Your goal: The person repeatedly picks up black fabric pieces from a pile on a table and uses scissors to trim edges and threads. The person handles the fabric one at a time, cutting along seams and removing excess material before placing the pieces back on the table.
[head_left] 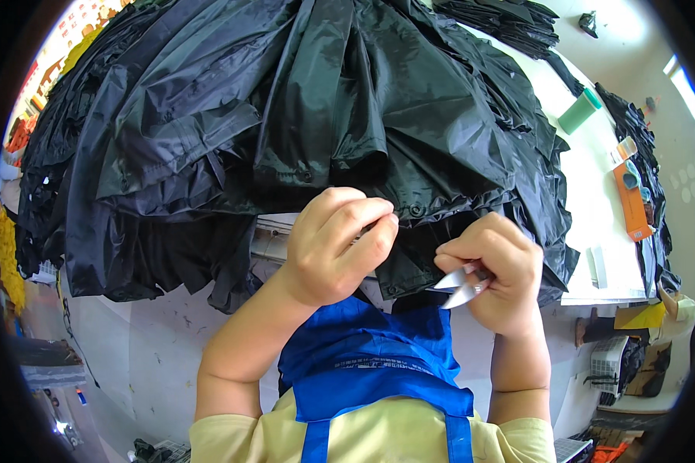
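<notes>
A large pile of glossy black garments [440, 147] spreads over the table in front of me, its hems hanging toward my body. My left hand [336, 247] is closed, thumb and forefinger pinched at the edge of the nearest hem, beside a round snap. Held in the curled fingers of my right hand [506, 270] is a pair of thread snips [462, 293], silver blades pointing left and slightly apart. That hand's thumb and forefinger are bent together just below the hem. Whether they also pinch fabric or a thread I cannot make out.
A green cylinder [579, 112] and an orange box [632, 201] with small rolls stand on the white table [587, 174] at right. More folded black garments [510, 23] lie at the far right. A white basket [608, 363] stands lower right, near another person's arm [679, 307].
</notes>
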The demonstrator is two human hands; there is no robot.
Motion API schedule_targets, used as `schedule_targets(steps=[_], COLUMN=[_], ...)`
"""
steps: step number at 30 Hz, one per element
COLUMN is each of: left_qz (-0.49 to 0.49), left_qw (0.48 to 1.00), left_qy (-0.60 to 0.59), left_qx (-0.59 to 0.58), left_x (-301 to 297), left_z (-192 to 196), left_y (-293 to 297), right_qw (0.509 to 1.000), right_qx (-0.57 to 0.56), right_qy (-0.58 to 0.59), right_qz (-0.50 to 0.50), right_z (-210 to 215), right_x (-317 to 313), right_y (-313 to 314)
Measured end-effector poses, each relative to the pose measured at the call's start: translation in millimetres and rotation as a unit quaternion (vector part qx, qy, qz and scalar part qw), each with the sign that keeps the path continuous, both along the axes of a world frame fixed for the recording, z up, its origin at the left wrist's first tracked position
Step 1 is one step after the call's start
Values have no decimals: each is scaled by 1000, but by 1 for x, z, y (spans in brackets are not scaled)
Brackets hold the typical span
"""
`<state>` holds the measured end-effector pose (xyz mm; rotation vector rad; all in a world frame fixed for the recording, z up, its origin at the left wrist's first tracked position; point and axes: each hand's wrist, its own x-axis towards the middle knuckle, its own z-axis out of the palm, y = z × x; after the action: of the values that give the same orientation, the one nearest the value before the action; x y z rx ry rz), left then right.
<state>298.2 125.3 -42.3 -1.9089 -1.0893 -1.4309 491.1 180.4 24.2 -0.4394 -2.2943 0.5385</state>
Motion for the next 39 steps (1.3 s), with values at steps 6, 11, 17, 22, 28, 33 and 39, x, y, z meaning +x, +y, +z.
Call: schedule_targets(steps=[6, 11, 17, 22, 28, 33, 39], left_qz=[-32, -57, -61, -118, -66, -64, -57], left_qw=[996, 977, 982, 974, 985, 986, 989], left_qy=[-75, -180, -146, -144, -101, -125, -109], left_qx=[-28, -100, -106, -131, -121, -90, -79], left_x=[3, 12, 12, 17, 13, 11, 14], left_z=[-4, -9, -14, -9, -11, -17, -20], left_y=[0, -10, -13, -15, -23, -25, -26], right_qw=[997, 997, 998, 996, 984, 993, 993], right_qx=[-69, -63, -37, 75, -169, 73, 91], right_qy=[43, 30, 56, 37, -30, -81, -74], right_qz=[12, 21, 6, 24, 51, -48, -22], right_z=[2, -16, -24, -26, -2, -10, -12], right_x=[-2, 3, 3, -2, -2, 4, -6], right_y=[11, 7, 5, -5, -16, 10, 8])
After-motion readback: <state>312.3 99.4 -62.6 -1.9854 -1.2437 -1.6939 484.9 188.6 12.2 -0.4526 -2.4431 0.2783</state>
